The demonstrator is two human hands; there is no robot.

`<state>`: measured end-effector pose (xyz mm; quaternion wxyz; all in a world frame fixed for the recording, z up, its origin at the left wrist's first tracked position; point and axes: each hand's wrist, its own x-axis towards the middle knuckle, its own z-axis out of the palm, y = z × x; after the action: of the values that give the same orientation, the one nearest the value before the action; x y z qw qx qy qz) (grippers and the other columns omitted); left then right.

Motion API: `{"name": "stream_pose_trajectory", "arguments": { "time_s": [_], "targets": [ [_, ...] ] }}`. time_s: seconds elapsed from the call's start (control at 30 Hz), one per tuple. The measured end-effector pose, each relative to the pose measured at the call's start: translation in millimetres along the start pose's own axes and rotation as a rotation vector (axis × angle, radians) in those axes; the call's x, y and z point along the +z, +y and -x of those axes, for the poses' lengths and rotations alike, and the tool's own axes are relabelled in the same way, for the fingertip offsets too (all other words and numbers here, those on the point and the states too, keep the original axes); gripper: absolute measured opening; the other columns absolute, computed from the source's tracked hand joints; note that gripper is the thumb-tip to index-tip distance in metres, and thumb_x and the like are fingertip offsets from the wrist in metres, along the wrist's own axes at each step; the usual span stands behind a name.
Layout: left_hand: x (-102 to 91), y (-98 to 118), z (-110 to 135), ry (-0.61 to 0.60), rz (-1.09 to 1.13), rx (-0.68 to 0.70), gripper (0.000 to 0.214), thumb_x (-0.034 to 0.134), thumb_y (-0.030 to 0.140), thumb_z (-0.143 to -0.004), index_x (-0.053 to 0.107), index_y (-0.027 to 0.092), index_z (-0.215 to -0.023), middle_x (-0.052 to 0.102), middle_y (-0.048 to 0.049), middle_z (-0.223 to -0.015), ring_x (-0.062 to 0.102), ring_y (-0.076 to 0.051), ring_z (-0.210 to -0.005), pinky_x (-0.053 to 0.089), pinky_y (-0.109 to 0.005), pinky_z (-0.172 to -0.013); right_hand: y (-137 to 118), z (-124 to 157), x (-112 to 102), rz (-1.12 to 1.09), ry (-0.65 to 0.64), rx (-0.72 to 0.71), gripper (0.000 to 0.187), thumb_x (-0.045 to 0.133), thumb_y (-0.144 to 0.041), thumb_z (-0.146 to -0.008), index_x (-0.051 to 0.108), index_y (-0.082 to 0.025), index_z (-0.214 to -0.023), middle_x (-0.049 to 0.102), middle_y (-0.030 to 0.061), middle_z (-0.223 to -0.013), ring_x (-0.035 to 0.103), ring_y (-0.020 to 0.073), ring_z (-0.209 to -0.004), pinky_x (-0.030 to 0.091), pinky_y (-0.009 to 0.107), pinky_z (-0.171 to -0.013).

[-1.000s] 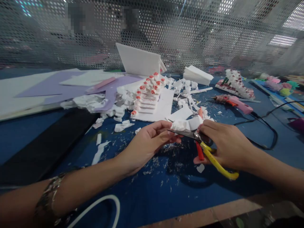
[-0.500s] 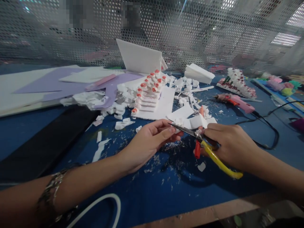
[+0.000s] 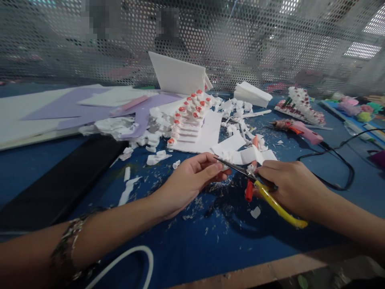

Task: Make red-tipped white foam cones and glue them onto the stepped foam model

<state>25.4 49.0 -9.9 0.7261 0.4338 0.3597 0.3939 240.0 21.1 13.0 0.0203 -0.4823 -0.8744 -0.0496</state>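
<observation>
In the head view, my left hand (image 3: pixel 195 180) is closed in a pinch on a small crumpled white paper piece (image 3: pixel 226 156). My right hand (image 3: pixel 291 180) is shut on yellow-handled scissors (image 3: pixel 272 202). Their dark blades point left and lie against the white piece, tips by my left thumb. Between the scissors and my right fingers a red stick-like item (image 3: pixel 249 190) shows; whether it is held too is unclear. Just beyond the hands, a white stepped model (image 3: pixel 189 130) with red-topped white posts stands on a white board (image 3: pixel 212 130).
Paper scraps (image 3: pixel 236 106) litter the blue table (image 3: pixel 180 249). A pink glue gun (image 3: pixel 306 132) with a black cord lies at right, before a white-and-red decorated model (image 3: pixel 300 104). White and purple sheets (image 3: pixel 63 102) and a black flat panel (image 3: pixel 69 172) are at left. Perforated metal mesh (image 3: pixel 210 40) stands behind.
Both hands stay in nearly the same place, with the scissors at the white piece. The blades look slightly more closed. The view has shifted a little.
</observation>
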Motion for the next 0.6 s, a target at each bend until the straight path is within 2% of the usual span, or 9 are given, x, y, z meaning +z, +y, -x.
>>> {"name": "stream_pose_trajectory", "arguments": {
  "time_s": [0.07,0.13,0.23,0.47,0.6],
  "targets": [
    [-1.0,-0.6,-0.7,-0.012,-0.003,0.012,0.011,0.065,0.022,-0.074,0.057,0.016,-0.071,0.064,0.0044,-0.068,0.059,-0.005,-0.064,0.046,-0.014,-0.068,-0.3,-1.1,-0.3,-0.021,0.014,0.026,0.041,0.037,-0.050,-0.084,0.056,-0.015,-0.073,0.056,0.0052,-0.071,0.052,0.0151,-0.058,0.023,0.027,-0.052],
    [-1.0,-1.4,-1.2,-0.031,-0.020,0.021,0.010,0.066,0.021,-0.073,0.057,0.016,-0.072,0.065,0.0050,-0.069,0.060,-0.004,-0.064,0.046,-0.013,-0.067,-1.3,-2.2,-0.5,-0.039,0.053,0.026,0.052,0.043,-0.065,-0.074,0.055,-0.015,-0.077,0.057,0.0060,-0.075,0.053,0.0163,-0.061,0.025,0.026,-0.051],
    [0.1,-2.6,-0.9,-0.082,-0.058,0.027,0.011,0.068,0.017,-0.072,0.057,0.016,-0.071,0.067,0.0054,-0.067,0.060,-0.003,-0.062,0.045,-0.010,-0.063,-4.1,-3.5,-0.5,-0.045,0.066,-0.017,0.063,0.044,-0.073,-0.065,0.053,-0.014,-0.082,0.056,0.0072,-0.079,0.054,0.0178,-0.062,0.026,0.026,-0.050],
    [-1.1,-5.3,-0.4,-0.113,-0.070,0.051,0.009,0.068,0.019,-0.072,0.059,0.017,-0.073,0.068,0.0046,-0.068,0.062,-0.005,-0.065,0.046,-0.013,-0.064,-8.4,-2.3,-2.4,0.077,0.099,-0.019,0.046,0.044,-0.059,-0.075,0.058,-0.015,-0.074,0.059,0.0050,-0.072,0.052,0.0150,-0.052,0.018,0.026,-0.046],
    [-2.6,-5.0,0.0,-0.091,-0.118,0.051,0.010,0.068,0.024,-0.073,0.061,0.017,-0.076,0.068,0.0033,-0.073,0.062,-0.007,-0.070,0.046,-0.015,-0.069,-7.5,0.1,-2.6,0.092,0.172,-0.048,0.039,0.041,-0.047,-0.082,0.055,-0.016,-0.063,0.055,0.0020,-0.059,0.044,0.0110,-0.044,0.015,0.025,-0.045]
  ]
}}
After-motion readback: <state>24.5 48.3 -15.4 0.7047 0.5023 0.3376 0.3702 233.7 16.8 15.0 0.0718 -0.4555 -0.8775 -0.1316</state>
